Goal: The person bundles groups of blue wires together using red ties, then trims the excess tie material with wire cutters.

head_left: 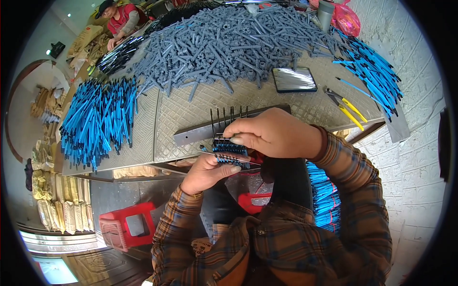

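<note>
My left hand (207,172) is closed round a bunch of slim blue-and-black rods (229,155) above my lap, at the table's near edge. A thin straight wire or pin lies across the bunch. Just above it, my right hand (274,134) pinches with thumb and fingers at the rods' upper ends. What sits in that pinch is too small to make out. Several thin black tips (224,117) stick up beyond my fingers. Behind both hands lies a dark metal bar (188,137) along the table edge, partly covered by my right hand.
A large heap of grey plastic parts (214,45) covers the back of the table (179,112). Blue rods lie left (100,119) and right (374,71). Nearer are a tray of shiny pins (294,79) and yellow-handled pliers (346,108). Red stools (117,229) stand below; another person (124,21) sits far left.
</note>
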A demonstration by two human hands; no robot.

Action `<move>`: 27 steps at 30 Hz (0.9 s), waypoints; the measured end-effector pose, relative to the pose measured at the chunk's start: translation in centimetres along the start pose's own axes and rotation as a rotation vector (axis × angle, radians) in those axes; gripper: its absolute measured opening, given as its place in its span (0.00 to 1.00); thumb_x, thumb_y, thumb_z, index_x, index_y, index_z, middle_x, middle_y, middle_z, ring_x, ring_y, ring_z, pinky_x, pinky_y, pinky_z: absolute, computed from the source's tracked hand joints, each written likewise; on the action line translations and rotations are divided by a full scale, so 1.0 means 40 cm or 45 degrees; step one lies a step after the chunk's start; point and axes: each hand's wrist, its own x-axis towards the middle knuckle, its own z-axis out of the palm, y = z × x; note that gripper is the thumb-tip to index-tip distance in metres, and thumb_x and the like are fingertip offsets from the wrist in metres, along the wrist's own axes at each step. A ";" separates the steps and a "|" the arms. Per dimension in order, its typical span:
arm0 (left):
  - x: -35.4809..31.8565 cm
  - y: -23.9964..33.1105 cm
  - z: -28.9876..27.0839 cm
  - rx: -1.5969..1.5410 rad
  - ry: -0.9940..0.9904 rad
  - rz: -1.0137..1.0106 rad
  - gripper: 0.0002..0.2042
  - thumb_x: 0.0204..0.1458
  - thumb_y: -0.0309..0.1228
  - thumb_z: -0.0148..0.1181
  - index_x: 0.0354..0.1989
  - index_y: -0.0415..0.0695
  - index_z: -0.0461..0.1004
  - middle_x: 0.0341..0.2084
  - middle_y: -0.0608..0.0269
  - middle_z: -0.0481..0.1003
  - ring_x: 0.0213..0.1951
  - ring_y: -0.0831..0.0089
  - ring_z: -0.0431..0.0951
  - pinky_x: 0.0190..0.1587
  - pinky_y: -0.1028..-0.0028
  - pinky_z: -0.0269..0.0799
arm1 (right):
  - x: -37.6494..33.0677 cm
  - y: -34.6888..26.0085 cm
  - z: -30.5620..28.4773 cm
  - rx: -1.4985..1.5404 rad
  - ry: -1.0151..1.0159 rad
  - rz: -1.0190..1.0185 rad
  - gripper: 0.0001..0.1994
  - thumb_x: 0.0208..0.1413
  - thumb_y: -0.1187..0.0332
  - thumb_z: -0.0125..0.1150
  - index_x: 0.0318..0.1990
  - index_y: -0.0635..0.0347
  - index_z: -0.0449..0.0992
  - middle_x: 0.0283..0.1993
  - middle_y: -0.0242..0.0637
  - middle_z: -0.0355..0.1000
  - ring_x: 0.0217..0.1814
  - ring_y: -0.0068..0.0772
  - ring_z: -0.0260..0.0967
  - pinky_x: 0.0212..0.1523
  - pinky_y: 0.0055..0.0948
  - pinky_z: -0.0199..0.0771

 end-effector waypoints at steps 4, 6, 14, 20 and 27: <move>-0.002 0.005 -0.001 -0.078 -0.029 -0.066 0.12 0.51 0.21 0.55 0.45 0.41 0.73 0.41 0.68 0.74 0.42 0.81 0.70 0.45 0.79 0.66 | 0.005 -0.007 0.015 -0.172 0.011 0.014 0.10 0.55 0.69 0.51 0.44 0.57 0.72 0.32 0.43 0.73 0.30 0.43 0.71 0.30 0.31 0.69; -0.003 0.004 -0.002 -0.086 -0.015 -0.057 0.12 0.51 0.22 0.55 0.45 0.41 0.73 0.41 0.68 0.74 0.42 0.81 0.70 0.45 0.79 0.66 | 0.006 0.006 0.030 0.019 0.057 0.020 0.10 0.55 0.69 0.51 0.44 0.57 0.72 0.32 0.43 0.72 0.31 0.44 0.70 0.31 0.32 0.69; -0.001 -0.001 -0.001 -0.072 0.028 0.009 0.12 0.51 0.22 0.55 0.45 0.41 0.73 0.40 0.68 0.75 0.42 0.81 0.70 0.45 0.79 0.66 | 0.015 0.001 0.002 -0.171 0.292 -0.066 0.11 0.53 0.67 0.54 0.45 0.55 0.71 0.33 0.42 0.66 0.35 0.45 0.66 0.34 0.34 0.66; -0.007 -0.005 -0.006 -0.097 0.017 -0.038 0.12 0.52 0.22 0.55 0.46 0.41 0.73 0.41 0.67 0.75 0.44 0.80 0.71 0.47 0.78 0.66 | 0.043 -0.012 0.007 -0.172 0.068 -0.038 0.16 0.51 0.65 0.57 0.48 0.55 0.70 0.28 0.41 0.68 0.29 0.42 0.67 0.28 0.33 0.65; -0.010 -0.002 -0.004 -0.115 0.028 -0.017 0.12 0.53 0.22 0.54 0.45 0.41 0.73 0.41 0.65 0.75 0.44 0.79 0.71 0.47 0.77 0.66 | 0.061 0.027 0.020 -0.133 -0.026 -0.168 0.16 0.50 0.66 0.58 0.47 0.55 0.74 0.26 0.42 0.71 0.22 0.39 0.67 0.23 0.31 0.65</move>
